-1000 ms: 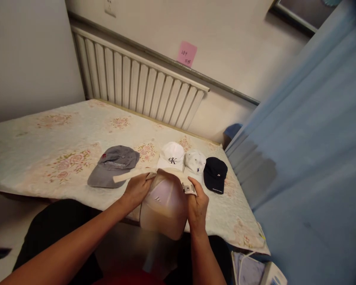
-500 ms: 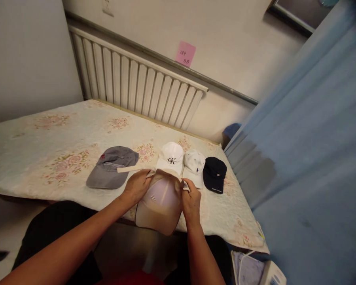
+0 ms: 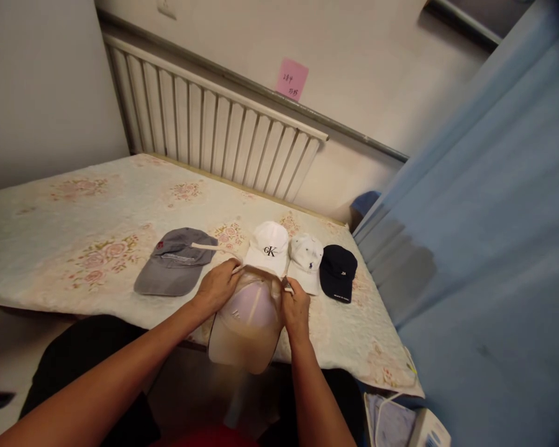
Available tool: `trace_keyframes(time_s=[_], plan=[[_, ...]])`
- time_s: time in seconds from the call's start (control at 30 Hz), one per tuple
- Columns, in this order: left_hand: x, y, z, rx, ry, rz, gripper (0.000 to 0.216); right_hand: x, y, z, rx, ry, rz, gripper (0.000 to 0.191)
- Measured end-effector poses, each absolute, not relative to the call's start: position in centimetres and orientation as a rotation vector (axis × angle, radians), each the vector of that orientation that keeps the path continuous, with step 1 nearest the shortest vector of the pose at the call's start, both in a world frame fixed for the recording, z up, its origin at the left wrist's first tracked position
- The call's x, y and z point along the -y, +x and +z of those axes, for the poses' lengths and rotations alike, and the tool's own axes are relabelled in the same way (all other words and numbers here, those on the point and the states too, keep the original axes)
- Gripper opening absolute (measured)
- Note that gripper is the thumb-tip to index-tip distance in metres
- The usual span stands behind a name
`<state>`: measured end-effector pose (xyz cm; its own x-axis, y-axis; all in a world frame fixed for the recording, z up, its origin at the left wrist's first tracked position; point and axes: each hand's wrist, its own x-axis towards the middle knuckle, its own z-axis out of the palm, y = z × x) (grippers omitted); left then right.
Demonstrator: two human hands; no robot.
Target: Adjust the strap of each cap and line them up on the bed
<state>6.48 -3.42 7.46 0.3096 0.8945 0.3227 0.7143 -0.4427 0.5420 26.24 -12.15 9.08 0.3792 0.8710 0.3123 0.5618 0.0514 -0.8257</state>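
Note:
Between my two hands hangs a pale lilac-and-beige cap (image 3: 246,335), its brim down toward me over the bed's near edge. My left hand (image 3: 218,287) is closed on the back strap at the cap's left side; a loose strap end (image 3: 209,247) sticks out above it. My right hand (image 3: 296,310) pinches the strap at the right side. Just beyond lie a white cap with dark letters (image 3: 268,247), another white cap with a small blue logo (image 3: 305,257) and a black cap (image 3: 338,273). To the left is a grey cap (image 3: 174,261).
The caps lie on a bed with a floral cover (image 3: 135,198). A radiator (image 3: 214,124) runs along the wall, under a pink note (image 3: 292,79). A blue curtain (image 3: 475,279) hangs on the right. At bottom right stands a white box-like item (image 3: 428,428).
The held cap has shifted slightly left and toward me. The loose strap end has swung up and right, and my right hand has moved a little left. Both hands keep their hold.

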Motion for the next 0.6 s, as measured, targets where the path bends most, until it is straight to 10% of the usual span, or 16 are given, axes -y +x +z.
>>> trace_keyframes(time_s=[0.6], plan=[[3.3,6.7,8.1,-1.245,2.326,1.125,0.026,12.4,25.5,7.9,1.380,-1.672,0.369,0.035]])
